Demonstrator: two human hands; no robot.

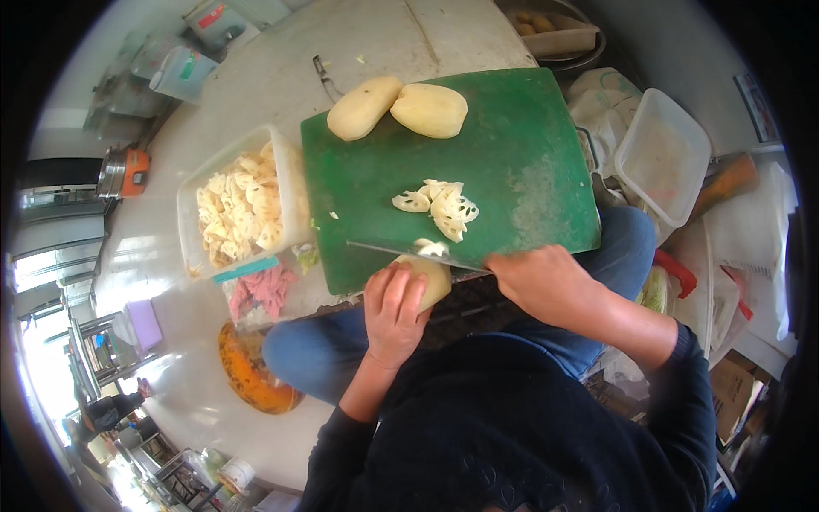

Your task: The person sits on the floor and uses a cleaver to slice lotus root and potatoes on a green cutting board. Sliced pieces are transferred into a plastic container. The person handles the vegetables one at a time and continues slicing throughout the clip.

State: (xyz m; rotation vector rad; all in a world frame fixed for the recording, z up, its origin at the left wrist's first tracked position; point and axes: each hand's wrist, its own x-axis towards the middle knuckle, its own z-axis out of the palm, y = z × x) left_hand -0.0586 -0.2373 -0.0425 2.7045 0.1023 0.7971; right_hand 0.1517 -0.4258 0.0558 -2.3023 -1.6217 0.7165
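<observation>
My left hand (395, 310) grips a peeled lotus root (436, 281) at the near edge of the green cutting board (512, 147). My right hand (544, 281) is closed round the handle of a kitchen knife (409, 250), whose blade lies across the far end of that root. Just beyond the blade are a blurred slice and a small heap of lotus root slices (452, 208) with holes. Two whole peeled lotus roots, one at the left (363, 109) and one at the right (430, 111), rest at the board's far edge.
Left of the board, a clear plastic tub (185, 224) holds many lotus root slices. Near it lie a pink cloth (262, 291) and a peeler-like tool (325, 75) farther off. An empty plastic container (665, 157) stands at the right. An orange stool or basin (249, 377) is on the floor.
</observation>
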